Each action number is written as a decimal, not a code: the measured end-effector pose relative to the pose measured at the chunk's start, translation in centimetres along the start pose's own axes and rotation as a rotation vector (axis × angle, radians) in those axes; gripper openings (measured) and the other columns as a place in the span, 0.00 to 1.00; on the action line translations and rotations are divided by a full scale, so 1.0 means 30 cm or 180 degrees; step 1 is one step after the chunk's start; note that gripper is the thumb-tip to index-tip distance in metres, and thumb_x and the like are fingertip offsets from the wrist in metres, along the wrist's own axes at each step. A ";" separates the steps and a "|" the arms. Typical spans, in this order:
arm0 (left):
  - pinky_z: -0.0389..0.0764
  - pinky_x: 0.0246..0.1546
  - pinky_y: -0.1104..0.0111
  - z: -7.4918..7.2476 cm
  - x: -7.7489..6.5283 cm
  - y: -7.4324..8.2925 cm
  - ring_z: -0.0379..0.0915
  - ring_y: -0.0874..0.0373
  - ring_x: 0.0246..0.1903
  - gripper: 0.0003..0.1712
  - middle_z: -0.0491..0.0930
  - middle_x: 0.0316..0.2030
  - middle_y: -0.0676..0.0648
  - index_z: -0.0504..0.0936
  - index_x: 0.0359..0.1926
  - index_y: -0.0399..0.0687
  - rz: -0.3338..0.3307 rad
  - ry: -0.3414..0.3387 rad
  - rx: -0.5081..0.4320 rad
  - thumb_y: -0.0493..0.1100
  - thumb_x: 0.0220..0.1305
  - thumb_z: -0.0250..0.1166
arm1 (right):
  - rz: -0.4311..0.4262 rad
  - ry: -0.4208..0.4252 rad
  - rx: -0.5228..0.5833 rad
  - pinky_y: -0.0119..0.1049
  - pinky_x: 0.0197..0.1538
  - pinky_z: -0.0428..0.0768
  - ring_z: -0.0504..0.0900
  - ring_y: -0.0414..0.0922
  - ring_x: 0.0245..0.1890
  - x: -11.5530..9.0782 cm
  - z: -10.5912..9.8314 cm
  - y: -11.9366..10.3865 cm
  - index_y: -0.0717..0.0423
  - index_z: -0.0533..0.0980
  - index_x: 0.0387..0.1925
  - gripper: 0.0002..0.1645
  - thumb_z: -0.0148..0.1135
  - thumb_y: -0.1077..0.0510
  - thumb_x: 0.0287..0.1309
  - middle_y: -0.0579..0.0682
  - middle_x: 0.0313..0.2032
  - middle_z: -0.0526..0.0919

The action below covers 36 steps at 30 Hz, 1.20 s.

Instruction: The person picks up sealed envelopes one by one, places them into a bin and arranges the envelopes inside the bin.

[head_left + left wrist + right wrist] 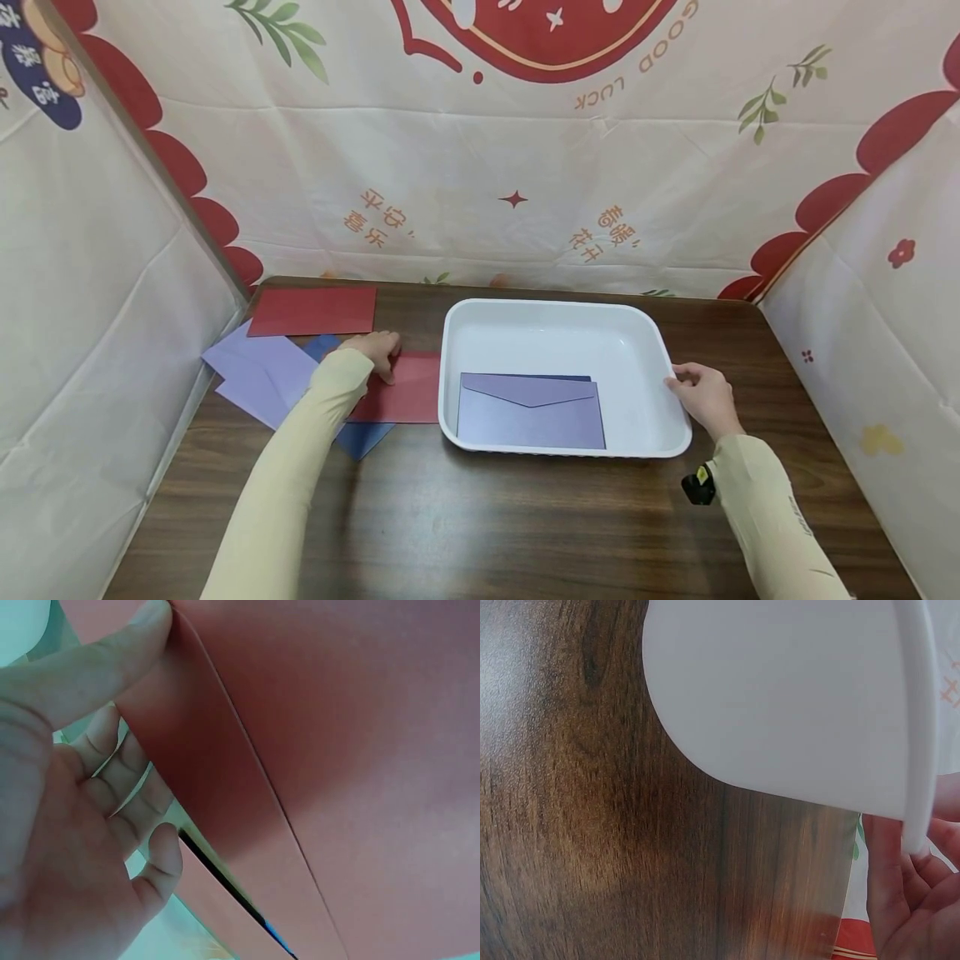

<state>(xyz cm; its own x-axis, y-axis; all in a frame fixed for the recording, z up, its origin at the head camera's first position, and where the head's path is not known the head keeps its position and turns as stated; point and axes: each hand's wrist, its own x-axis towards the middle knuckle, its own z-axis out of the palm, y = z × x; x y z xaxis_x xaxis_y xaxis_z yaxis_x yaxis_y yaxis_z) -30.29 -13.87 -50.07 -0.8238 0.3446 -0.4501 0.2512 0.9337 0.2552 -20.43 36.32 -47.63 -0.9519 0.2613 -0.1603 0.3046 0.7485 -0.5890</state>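
Pale sleeves (pixel 270 487) reach over the wooden table (pixel 517 533). The white tray (pixel 547 337) holds a lavender envelope (pixel 528 423); to its left, the near red envelope (pixel 408 387) overlaps a blue envelope (pixel 363 437). With fingers bent, the right hand (pixel 705 397) grips the tray's edge, the left hand (pixel 370 350) the near red envelope. Dragged low, that envelope could snag the tray.

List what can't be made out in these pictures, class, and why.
Head view: most of the dark blue piece in the tray, covered by the lavender envelope.
Head view: the top of the red emblem, cut off by the upper edge.
Right wrist view: the tray's inside, hidden by its outer wall.
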 end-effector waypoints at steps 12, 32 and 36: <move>0.69 0.37 0.64 -0.012 -0.046 -0.037 0.66 0.53 0.37 0.15 0.71 0.37 0.43 0.71 0.42 0.41 0.0428 0.0026 -0.0662 0.35 0.54 0.64 | -0.0021 -0.0003 -0.0008 0.34 0.26 0.71 0.71 0.49 0.28 -0.001 -0.002 0.003 0.68 0.70 0.52 0.23 0.55 0.56 0.58 0.58 0.31 0.74; 0.69 0.38 0.63 -0.104 -0.105 -0.068 0.67 0.53 0.38 0.09 0.74 0.41 0.43 0.76 0.41 0.42 0.0581 -0.0122 -0.0722 0.32 0.64 0.50 | 0.0015 -0.0007 0.0011 0.34 0.27 0.71 0.71 0.50 0.29 -0.003 -0.007 -0.005 0.67 0.70 0.51 0.24 0.56 0.55 0.58 0.60 0.33 0.74; 0.67 0.35 0.66 -0.120 -0.118 -0.069 0.65 0.54 0.36 0.08 0.73 0.37 0.45 0.75 0.38 0.43 0.0531 -0.0179 -0.0716 0.31 0.64 0.50 | -0.0004 -0.0060 -0.0007 0.33 0.27 0.72 0.72 0.50 0.30 -0.009 -0.006 -0.009 0.68 0.69 0.52 0.24 0.55 0.55 0.59 0.61 0.34 0.74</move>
<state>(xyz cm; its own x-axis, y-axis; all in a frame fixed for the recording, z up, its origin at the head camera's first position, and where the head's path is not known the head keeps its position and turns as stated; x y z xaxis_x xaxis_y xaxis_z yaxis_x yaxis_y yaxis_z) -29.72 -17.39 -45.94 -0.7494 0.5024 -0.4311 0.2566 0.8207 0.5104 -20.25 36.16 -47.27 -0.9527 0.2488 -0.1745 0.3035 0.7502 -0.5875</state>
